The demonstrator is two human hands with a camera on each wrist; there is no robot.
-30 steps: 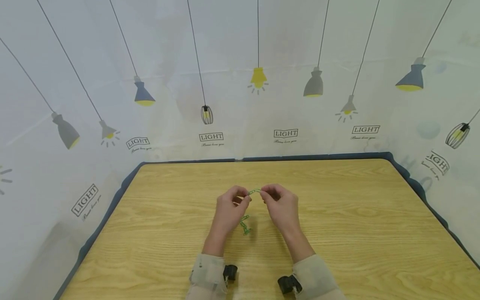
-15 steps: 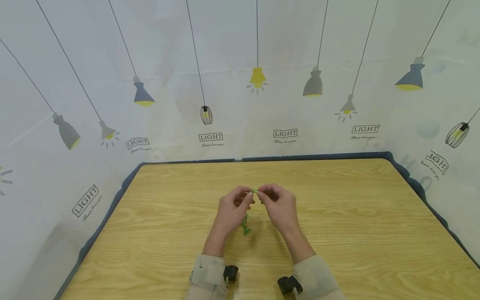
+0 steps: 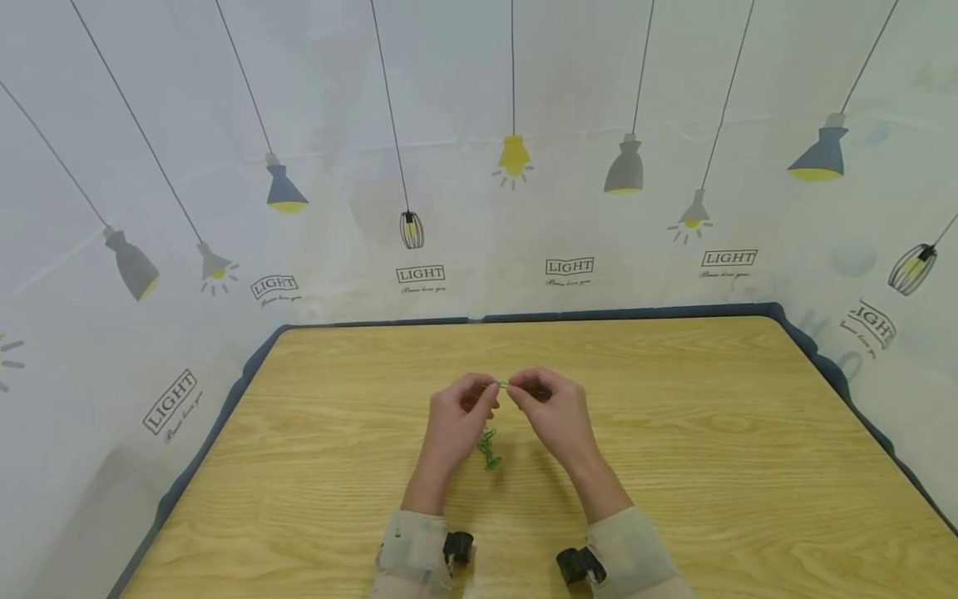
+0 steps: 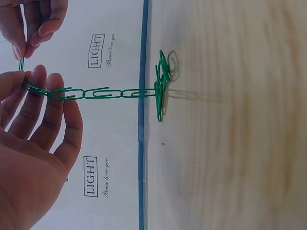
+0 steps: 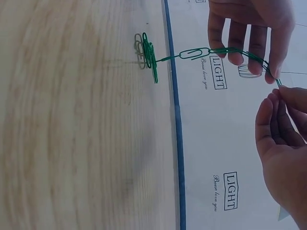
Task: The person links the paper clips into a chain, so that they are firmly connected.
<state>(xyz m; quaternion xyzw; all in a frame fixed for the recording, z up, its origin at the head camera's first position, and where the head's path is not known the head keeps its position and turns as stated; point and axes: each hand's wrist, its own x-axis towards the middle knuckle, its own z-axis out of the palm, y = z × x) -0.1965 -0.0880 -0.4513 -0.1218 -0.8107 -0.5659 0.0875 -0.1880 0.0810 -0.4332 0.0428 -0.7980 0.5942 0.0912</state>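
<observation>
A chain of green paper clips (image 4: 103, 94) hangs from my left hand (image 3: 454, 418) in the left wrist view. That hand pinches the chain near its top between thumb and index finger, its other fingers spread alongside the links. My right hand (image 3: 557, 416) pinches the paper clip (image 3: 503, 384) at the chain's end, with its fingertips close to the left ones. Both hands are raised over the table. The lower links (image 5: 149, 53) lie bunched on the wood in the right wrist view. How the end clip joins the chain is hidden by fingertips.
The wooden table (image 3: 711, 433) spreads out around both hands. Along its far and side edges runs a dark blue border (image 3: 636, 314), and behind it stands a pale wall covering (image 3: 479, 200) printed with lamps. Black wrist cameras (image 3: 458, 547) sit at the cuffs.
My right hand has come closer to the left, so less of the clip shows between them. Both hands have since shifted slightly left. The lower links on the table look more bunched.
</observation>
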